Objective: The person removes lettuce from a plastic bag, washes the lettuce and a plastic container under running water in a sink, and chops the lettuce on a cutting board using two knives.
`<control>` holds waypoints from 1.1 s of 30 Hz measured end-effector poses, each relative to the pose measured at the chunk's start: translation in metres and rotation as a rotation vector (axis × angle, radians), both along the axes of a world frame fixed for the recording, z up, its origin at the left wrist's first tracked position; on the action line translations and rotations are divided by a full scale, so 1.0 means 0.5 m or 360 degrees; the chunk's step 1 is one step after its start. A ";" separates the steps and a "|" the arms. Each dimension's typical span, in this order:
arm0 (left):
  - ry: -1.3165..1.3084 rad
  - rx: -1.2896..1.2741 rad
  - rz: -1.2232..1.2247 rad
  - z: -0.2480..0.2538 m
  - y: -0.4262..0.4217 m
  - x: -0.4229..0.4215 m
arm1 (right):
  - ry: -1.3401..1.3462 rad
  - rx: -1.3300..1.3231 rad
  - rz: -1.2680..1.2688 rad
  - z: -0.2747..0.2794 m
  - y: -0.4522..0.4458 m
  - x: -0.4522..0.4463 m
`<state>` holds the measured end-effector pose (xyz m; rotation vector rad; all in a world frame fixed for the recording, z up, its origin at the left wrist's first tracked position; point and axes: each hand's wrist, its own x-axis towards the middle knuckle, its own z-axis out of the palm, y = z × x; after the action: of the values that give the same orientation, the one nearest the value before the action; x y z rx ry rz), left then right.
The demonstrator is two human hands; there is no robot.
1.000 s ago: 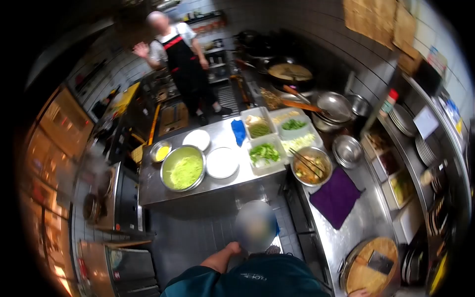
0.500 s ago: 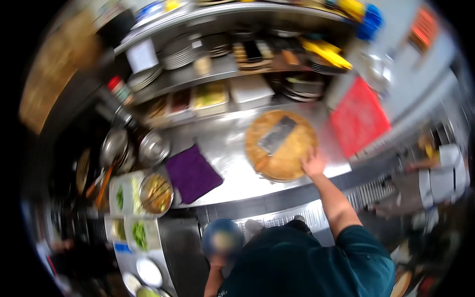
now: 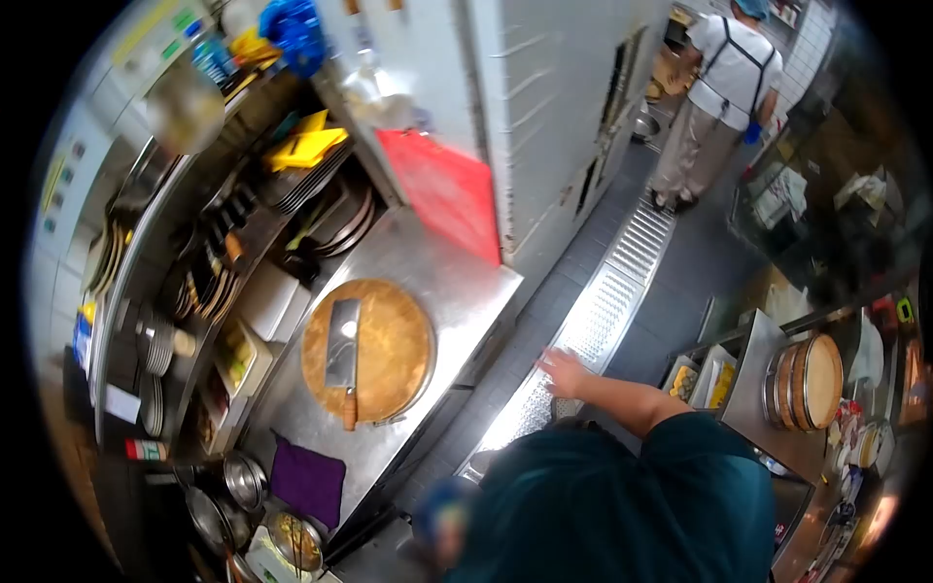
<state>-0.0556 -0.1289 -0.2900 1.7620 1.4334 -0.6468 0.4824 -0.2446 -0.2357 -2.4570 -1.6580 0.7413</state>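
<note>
My right hand (image 3: 564, 373) is stretched out with fingers apart and holds nothing; below it runs the metal floor grate (image 3: 593, 325). Low in the view, my left hand (image 3: 451, 542) grips a blue, round, bowl-like thing (image 3: 435, 510); both are blurred, and its contents cannot be made out. On the steel worktop lies a round wooden chopping board (image 3: 394, 350), out of reach of both hands. A cleaver (image 3: 341, 350) rests flat on it, the wooden handle over the near edge. A folded purple cloth (image 3: 309, 481) lies on the worktop closer to my left hand.
A red board (image 3: 447, 189) leans against the wall by the worktop. Shelves (image 3: 209, 321) with plates and tubs stand at the left. Another person (image 3: 724, 97) stands farther along the aisle. A counter with steamer baskets (image 3: 814, 381) is at the right.
The view has swung to the right, towards the aisle. My right hand has left the chopping board's edge and is now above the floor grate. The cleaver stays on the board.
</note>
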 end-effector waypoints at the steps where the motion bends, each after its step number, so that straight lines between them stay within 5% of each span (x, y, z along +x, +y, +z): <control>1: 0.0017 -0.0020 -0.0052 -0.002 -0.004 0.029 | -0.0008 -0.0315 -0.0110 -0.029 -0.085 0.034; 2: 0.0030 -0.0033 -0.0107 0.001 -0.008 0.052 | 0.0021 -0.0703 -0.0204 0.013 -0.148 0.066; 5: 0.0062 -0.0063 -0.0268 -0.004 -0.018 0.154 | 0.0021 -0.0952 -0.0698 -0.042 -0.401 0.177; 11: -0.0020 0.0139 -0.0519 -0.008 0.009 0.417 | -0.0493 -0.0645 -0.1800 -0.042 -0.729 0.347; 14: -0.0152 0.0315 -0.0641 -0.013 0.082 0.608 | -0.0528 -0.0640 -0.2047 0.009 -0.794 0.396; 22: -0.0368 0.0296 -0.1034 0.017 0.203 1.231 | -0.0217 -0.0691 -0.2201 0.006 -0.853 0.411; 26: -0.0568 0.0179 -0.1173 -0.050 0.213 1.541 | -0.0011 -0.0810 -0.2335 0.083 -0.789 0.454; 33: -0.0673 -0.0035 -0.1089 -0.217 0.245 1.953 | 0.0600 -0.0966 -0.2409 0.044 -0.854 0.595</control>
<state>0.9209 -0.0064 -0.3983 2.2127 0.5238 -0.5688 0.7798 -0.6716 -0.2137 -2.6336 0.7505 1.2482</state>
